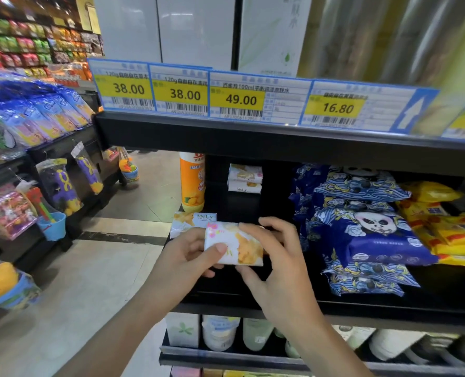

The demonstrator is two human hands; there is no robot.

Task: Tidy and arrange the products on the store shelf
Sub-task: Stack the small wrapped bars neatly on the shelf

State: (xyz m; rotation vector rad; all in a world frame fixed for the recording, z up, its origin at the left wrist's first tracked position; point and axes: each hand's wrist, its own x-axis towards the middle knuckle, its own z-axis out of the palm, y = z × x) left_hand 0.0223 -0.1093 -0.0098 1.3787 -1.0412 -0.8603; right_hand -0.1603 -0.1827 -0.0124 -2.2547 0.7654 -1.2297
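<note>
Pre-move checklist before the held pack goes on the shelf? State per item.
1. Grip: left hand and right hand both hold the white tissue pack - ok.
2. Landing spot: dark shelf bare behind the hands - ok.
3. Matching stock: MeLy pack at the front left, two stacked packs at the back - ok.
4. Neighbours: orange bottle upright on the left, blue panda packs piled on the right, apart from the hands - ok.
5. Pack label facing front - cannot tell.
</note>
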